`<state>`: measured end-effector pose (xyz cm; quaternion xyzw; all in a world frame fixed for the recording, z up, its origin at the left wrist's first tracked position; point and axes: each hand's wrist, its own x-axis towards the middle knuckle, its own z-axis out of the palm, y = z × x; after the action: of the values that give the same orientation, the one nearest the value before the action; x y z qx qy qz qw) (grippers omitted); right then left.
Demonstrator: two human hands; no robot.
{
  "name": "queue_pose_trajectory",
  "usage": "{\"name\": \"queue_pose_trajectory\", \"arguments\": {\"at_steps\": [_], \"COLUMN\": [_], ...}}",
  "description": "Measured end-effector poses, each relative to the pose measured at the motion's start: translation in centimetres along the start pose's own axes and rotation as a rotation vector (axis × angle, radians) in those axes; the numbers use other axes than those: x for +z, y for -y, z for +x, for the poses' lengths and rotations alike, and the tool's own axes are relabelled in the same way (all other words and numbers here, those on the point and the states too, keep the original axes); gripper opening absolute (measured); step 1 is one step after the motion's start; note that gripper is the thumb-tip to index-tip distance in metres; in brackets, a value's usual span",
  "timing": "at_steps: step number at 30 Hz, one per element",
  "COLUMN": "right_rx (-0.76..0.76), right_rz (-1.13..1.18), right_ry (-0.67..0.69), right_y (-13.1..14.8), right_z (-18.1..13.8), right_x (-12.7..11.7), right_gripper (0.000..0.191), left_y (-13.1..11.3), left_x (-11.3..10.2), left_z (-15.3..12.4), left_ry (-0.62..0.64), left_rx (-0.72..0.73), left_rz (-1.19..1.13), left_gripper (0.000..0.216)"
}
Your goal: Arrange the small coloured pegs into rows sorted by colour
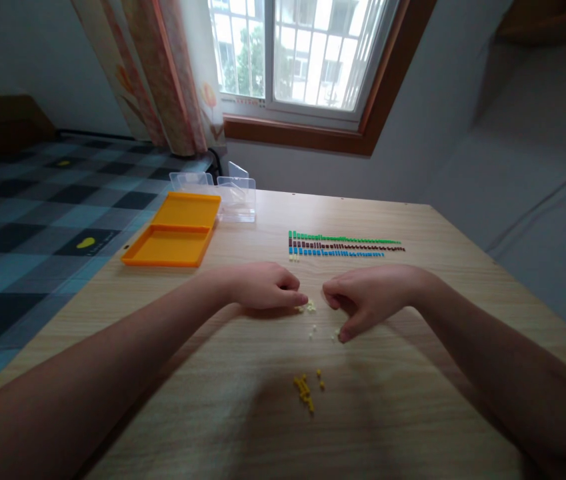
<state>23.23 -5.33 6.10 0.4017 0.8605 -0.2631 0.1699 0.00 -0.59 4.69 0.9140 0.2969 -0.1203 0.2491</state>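
My left hand (265, 287) rests on the table, its fingers curled and one digit stretched out. That tip touches a small heap of cream-coloured pieces (311, 306), and a gap shows between it and the curled fingers. Opposite it, my right hand (375, 293) has thumb and fingers spread apart, the lower tip beside a tiny cream piece (333, 337). A few more loose cream pieces (314, 327) lie between the hands. Behind them run rows of small green pieces (323, 237), dark brown pieces (323, 246) and blue pieces (323, 253), with several cream ones starting another row (293, 259).
Nearer me lies a cluster of yellow pieces (303, 388). At the table's far left is an opened orange case (167, 247), with clear plastic boxes (237, 210) behind it. A checked bed (53, 220) adjoins the left table edge; a window (303, 60) is behind.
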Motion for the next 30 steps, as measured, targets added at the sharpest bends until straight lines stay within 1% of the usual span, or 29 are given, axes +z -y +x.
{"name": "queue_pose_trajectory", "arguments": {"at_steps": [9, 13, 15, 18, 21, 23, 26, 30], "right_rx": [0.029, 0.048, 0.067, 0.089, 0.106, 0.104, 0.050, -0.099], "right_rz": [-0.027, -0.023, -0.022, -0.027, -0.035, -0.032, 0.011, 0.105], "right_ry": [-0.027, -0.044, -0.073, -0.134, -0.164, -0.195, -0.246, -0.226], "right_y": [0.6, 0.2, -0.2, -0.7, -0.8, -0.8, -0.8, -1.1], "right_z": [-0.1, -0.3, -0.2, 0.4, 1.1, 1.5, 1.7, 1.6], "right_x": [0.1, 0.2, 0.2, 0.3, 0.4, 0.5, 0.5, 0.3], "right_gripper": [0.041, 0.037, 0.033, 0.027, 0.028, 0.029, 0.026, 0.024], "left_y": [0.1, 0.1, 0.2, 0.3, 0.4, 0.6, 0.9, 1.3], "left_x": [0.1, 0.1, 0.1, 0.2, 0.3, 0.4, 0.6, 0.9], "left_z": [0.1, 0.1, 0.1, 0.2, 0.3, 0.4, 0.5, 0.6], "left_ry": [-0.001, -0.009, -0.010, -0.011, -0.021, -0.033, -0.054, -0.086], "left_rx": [0.003, 0.008, 0.009, 0.004, -0.006, -0.009, -0.002, 0.024], "left_rz": [0.022, 0.018, 0.008, -0.013, -0.019, -0.020, -0.035, -0.035], "left_gripper": [0.047, 0.048, 0.047, 0.035, 0.015, 0.009, 0.007, 0.011]}}
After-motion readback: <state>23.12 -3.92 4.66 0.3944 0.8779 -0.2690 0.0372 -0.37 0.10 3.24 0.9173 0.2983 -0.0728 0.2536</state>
